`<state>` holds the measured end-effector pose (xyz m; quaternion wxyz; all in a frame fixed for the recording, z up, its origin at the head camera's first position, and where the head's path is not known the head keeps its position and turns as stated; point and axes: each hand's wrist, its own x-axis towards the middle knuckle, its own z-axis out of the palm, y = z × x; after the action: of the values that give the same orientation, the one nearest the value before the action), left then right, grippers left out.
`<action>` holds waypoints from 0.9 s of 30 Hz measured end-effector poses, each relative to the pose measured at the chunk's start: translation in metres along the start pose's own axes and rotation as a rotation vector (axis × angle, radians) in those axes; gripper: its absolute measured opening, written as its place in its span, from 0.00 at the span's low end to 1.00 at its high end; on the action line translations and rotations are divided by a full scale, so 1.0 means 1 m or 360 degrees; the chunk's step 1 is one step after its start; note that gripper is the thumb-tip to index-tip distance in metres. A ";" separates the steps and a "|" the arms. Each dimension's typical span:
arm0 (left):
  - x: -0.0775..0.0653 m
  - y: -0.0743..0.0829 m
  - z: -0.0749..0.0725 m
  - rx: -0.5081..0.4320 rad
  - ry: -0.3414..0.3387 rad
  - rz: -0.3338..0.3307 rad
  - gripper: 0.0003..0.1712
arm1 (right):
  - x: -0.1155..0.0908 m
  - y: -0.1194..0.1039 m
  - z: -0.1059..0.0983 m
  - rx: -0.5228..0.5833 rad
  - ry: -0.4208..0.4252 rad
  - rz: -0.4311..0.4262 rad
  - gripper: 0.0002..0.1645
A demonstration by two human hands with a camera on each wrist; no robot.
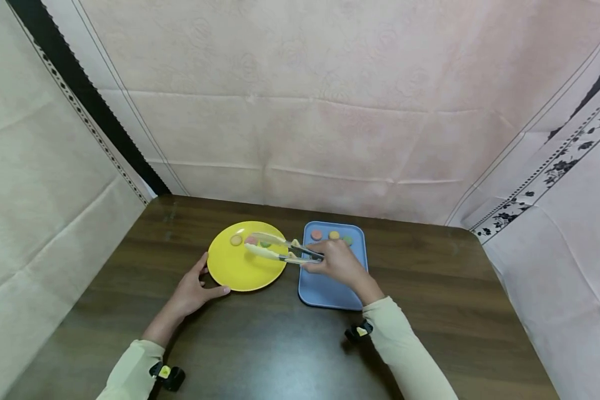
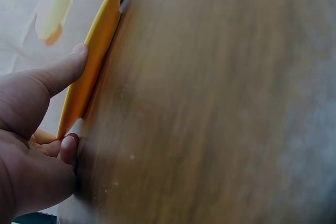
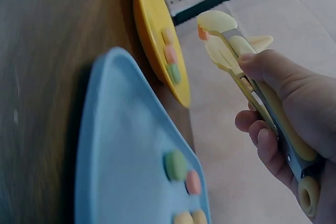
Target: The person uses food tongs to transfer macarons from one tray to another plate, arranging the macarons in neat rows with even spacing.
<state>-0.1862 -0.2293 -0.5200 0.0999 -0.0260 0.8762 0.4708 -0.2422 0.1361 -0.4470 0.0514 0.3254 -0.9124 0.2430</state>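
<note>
My right hand (image 1: 340,261) grips cream-and-metal tongs (image 1: 262,252), whose tips hang over a yellow plate (image 1: 242,272). Between the tips, a small orange piece (image 3: 202,33) shows in the right wrist view. A beige macaron-like piece (image 1: 236,240), a pink one (image 3: 170,54) and a green one (image 3: 174,73) lie in a row on the plate. My left hand (image 1: 190,291) holds the plate's near left rim, its thumb (image 2: 76,66) against the edge and the other fingers curled at the side.
Right of the plate lies a blue tray (image 1: 330,289), partly under my right forearm. Toward its far end sit several small pieces, among them a pink one (image 1: 316,235), a yellow one (image 1: 334,235) and a green one (image 1: 347,240). Pale cloth (image 1: 300,139) hangs behind the wooden table (image 1: 260,344).
</note>
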 end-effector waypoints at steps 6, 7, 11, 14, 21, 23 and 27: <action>0.001 -0.001 0.000 -0.0019 -0.0006 -0.0018 0.73 | 0.016 -0.011 0.021 0.0014 -0.0091 0.0016 0.24; 0.001 -0.002 0.000 -0.0021 -0.0004 -0.0015 0.73 | 0.019 -0.013 0.024 0.0006 -0.0100 0.0015 0.24; 0.000 -0.001 -0.001 -0.0022 -0.0001 -0.0017 0.72 | 0.025 -0.016 0.033 -0.0019 -0.0113 0.0001 0.26; 0.000 0.000 -0.001 -0.0016 0.0000 -0.0020 0.72 | 0.029 -0.017 0.037 -0.0052 -0.0123 -0.0013 0.27; 0.000 0.000 -0.001 -0.0026 -0.0002 0.0007 0.72 | 0.031 -0.017 0.046 -0.0032 -0.0190 0.0031 0.27; 0.000 0.000 -0.001 -0.0032 0.0000 0.0017 0.72 | 0.032 -0.017 0.047 -0.0029 -0.0195 0.0044 0.27; 0.001 -0.002 -0.002 -0.0043 -0.0001 0.0027 0.71 | 0.033 -0.017 0.048 -0.0024 -0.0194 0.0050 0.27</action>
<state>-0.1872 -0.2316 -0.5206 0.0956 -0.0197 0.8699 0.4834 -0.2547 0.0832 -0.4734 -0.0055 0.3249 -0.9206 0.2167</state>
